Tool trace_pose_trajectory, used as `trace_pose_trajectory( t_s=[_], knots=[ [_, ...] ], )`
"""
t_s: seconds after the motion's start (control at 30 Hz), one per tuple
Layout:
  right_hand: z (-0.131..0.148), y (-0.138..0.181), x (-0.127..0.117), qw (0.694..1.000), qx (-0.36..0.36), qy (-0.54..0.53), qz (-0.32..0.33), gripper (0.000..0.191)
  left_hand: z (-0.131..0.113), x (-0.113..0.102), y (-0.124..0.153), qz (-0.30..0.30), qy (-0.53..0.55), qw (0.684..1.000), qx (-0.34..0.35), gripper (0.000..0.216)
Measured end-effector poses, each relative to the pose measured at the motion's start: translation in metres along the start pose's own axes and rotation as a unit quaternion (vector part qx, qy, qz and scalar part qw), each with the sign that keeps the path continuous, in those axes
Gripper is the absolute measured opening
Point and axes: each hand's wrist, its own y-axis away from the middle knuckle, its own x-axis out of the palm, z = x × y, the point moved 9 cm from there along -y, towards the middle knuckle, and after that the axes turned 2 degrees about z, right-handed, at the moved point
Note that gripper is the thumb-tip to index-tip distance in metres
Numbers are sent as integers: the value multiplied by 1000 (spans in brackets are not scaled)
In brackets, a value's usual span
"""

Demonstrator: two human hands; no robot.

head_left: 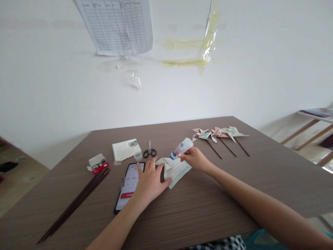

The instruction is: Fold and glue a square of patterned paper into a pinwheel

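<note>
On the table's (208, 208) left side: bundle of long thin dark sticks (78, 201), small white-and-red cardboard box (97, 163) open just beyond it. Both are well clear, no concern.

The black smartphone with a lit screen (129, 185) lies partly under the left hand's (151, 182) wrist. Risk: the heel of the hand rests on the screen and taps it.

Left hand is flat, fingers spread, pressing the left part of the folded white printed paper sheet (177, 170) near the table's middle. The right part is unpinned, so drag from glue could likely skew or lift it.

The small translucent cap (138, 156) and black-handled scissors (149, 151) sit just behind the fingers and are easy to knock.

Right hand (195, 159) is clamped around the white glue stick with blue label (181, 148), tilted, lower end at the sheet's top edge; can't tell if touching. An overshoot would put glue on the table.

The three folded paper pinwheels on dark sticks (218, 133) lie near the right wrist and could be swept.
</note>
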Motion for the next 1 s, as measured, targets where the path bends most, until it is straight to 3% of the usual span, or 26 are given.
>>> trace_pose_trajectory(
  t_s=[0.3, 0.77, 1.0],
  knots=[
    [23, 7, 16, 964, -56, 259, 15, 26, -4, 6, -2, 12, -6, 1000, -9, 57],
    [27, 14, 35, 931, -142, 333, 35, 25, 0, 5, -4, -3, 5, 1000, -12, 54],
    [25, 15, 36, 923, -142, 355, 37, 28, 0, 3, -4, -12, 8, 1000, -10, 48]
  ],
)
